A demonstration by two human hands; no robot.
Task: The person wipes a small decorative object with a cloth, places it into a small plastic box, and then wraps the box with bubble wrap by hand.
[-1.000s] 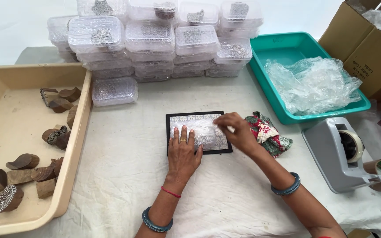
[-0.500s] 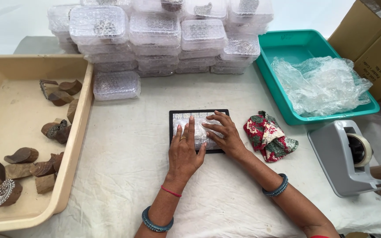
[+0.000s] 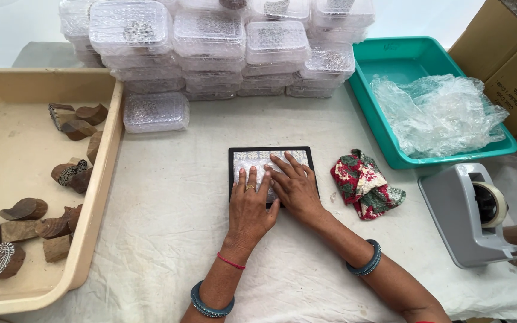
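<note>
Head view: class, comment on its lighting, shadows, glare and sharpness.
Head view: light is soft and even, with only faint shadows under the left hand and right hand; the top edge behind the stacked clear plastic boxes is washed out white; mild glare on the crumpled plastic wrap; focus stays sharp, no motion blur.

A flat, black-framed rectangular tray [image 3: 270, 152] lies level on the white cloth, near the middle of the table, its long edge squared to the table's front. Over it sits a piece of white, patterned bubble wrap [image 3: 252, 164], pressed flat and covering most of the inside, with a paler decorated strip showing along the top edge. The left hand [image 3: 251, 209] rests palm-down on the lower left part, fingers spread. The right hand [image 3: 297, 186] lies flat just beside it, covering the lower right part, fingers reaching up and leftward
</note>
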